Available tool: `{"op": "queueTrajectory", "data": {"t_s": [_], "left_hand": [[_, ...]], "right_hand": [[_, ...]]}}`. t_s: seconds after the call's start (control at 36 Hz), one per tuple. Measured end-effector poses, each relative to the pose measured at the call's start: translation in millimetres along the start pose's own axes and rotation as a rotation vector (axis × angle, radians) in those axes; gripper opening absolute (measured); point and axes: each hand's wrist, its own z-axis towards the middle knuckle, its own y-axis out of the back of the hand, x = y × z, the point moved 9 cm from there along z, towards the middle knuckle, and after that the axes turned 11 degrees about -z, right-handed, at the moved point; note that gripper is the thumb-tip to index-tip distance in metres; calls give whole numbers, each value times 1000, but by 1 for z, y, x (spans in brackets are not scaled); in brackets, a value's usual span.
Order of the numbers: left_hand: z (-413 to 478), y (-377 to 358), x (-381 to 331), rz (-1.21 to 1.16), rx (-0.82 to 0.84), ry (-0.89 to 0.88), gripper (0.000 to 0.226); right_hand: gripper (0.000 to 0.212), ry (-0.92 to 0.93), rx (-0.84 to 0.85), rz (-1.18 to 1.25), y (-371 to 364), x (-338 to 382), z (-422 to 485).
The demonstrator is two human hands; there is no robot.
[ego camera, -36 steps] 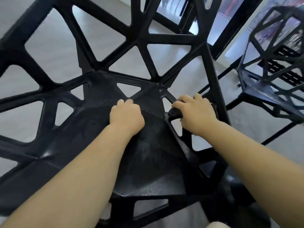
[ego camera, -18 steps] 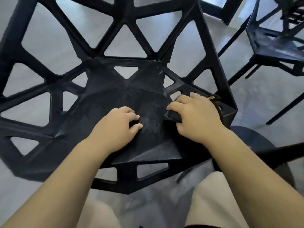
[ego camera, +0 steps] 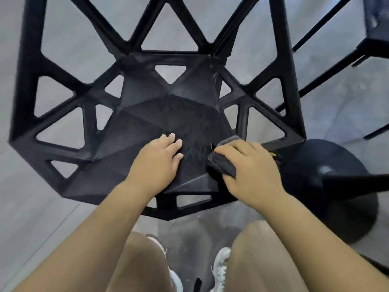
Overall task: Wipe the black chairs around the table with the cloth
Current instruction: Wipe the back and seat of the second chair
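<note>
We had dragged the cloth [ego camera: 223, 165] back to the front-right seat corner of the chair [ego camera: 168, 110] — right hand [ego camera: 250, 167] curled round it, left hand [ego camera: 156, 163] flat, empty, bracing on the seat — so this seat seemed nearly done.

The chair [ego camera: 168, 114] is matte black all over, its seat and back broken into a pattern of triangular and angular openings through which the pale grey floor [ego camera: 63, 207] shows. The middle of the seat carries a faint greyish, dusty mottling against the black. The cloth [ego camera: 223, 165] is dark charcoal grey, a shade lighter than the chair, and a small yellow tag [ego camera: 273, 154] shows near it. The round table base [ego camera: 315, 161] to the right is black with a pale, soft highlight. A second chair [ego camera: 376, 20] at the upper right is black too. The trousers [ego camera: 143, 266] are beige-tan, and the shoes [ego camera: 221, 262] are white.
</note>
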Motion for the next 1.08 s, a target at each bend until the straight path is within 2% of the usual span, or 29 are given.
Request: {"op": "queueTrajectory", "data": {"t_s": [0.08, 0.17, 0.25, 0.36, 0.44, 0.56, 0.72, 0.83, 0.94, 1.08], "left_hand": [[-5, 3, -7, 9, 48, 36, 31], [-18, -2, -13, 27, 208, 126, 43], [-39, -2, -16, 78, 381, 219, 47], [-68, 6, -26, 139, 566, 289, 40], [-89, 19, -38, 175, 704, 348, 36], [-119, 44, -55, 140, 811, 418, 37], [-151, 103, -84, 128, 814, 454, 40], [-165, 144, -106, 107, 767, 484, 40], [-176, 178, -120, 53, 706, 501, 37], [-193, 214, -118, 20, 655, 533, 37]], "right_hand": [[45, -9, 12, 31, 3, -1, -9], [50, -15, 56, 39, 5, -3, -17], [55, -22, 165, 19, 3, -4, -23], [54, -34, 499, -108, 1, -4, -30], [45, -152, 789, -43, 6, -17, -41], [35, -259, 978, 10, 40, -32, -65], [33, -222, 1052, -80, 111, -31, -85], [27, -220, 1022, -39, 162, -18, -77], [35, -179, 951, -6, 203, 5, -60], [47, -106, 940, -60, 238, 37, -43]]}}
